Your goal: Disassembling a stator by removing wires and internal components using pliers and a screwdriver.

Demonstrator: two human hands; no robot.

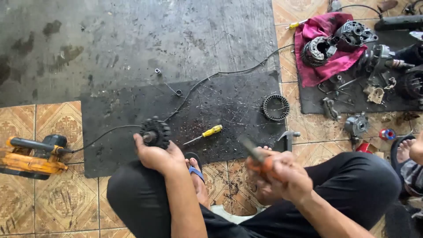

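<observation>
My left hand (156, 155) grips a black toothed rotor (155, 132) by its shaft, holding it just above the dark rubber mat (132, 110). My right hand (282, 174) is closed round the orange handle of a tool (255, 156) whose dark blade is blurred and points up-left. A yellow-handled screwdriver (205, 133) lies on the mat between the two hands. A round ribbed stator ring (276, 107) rests near the mat's right edge. I sit on the floor with my knees out and a foot in a blue sandal (196, 169) between them.
An orange power tool (31, 156) lies at the left, its cable (198, 83) crossing the mat. A hammer (288, 137) rests by my right knee. At the upper right a magenta cloth (321, 48) holds motor housings beside several scattered parts. Another person's foot (403, 150) shows at the right edge.
</observation>
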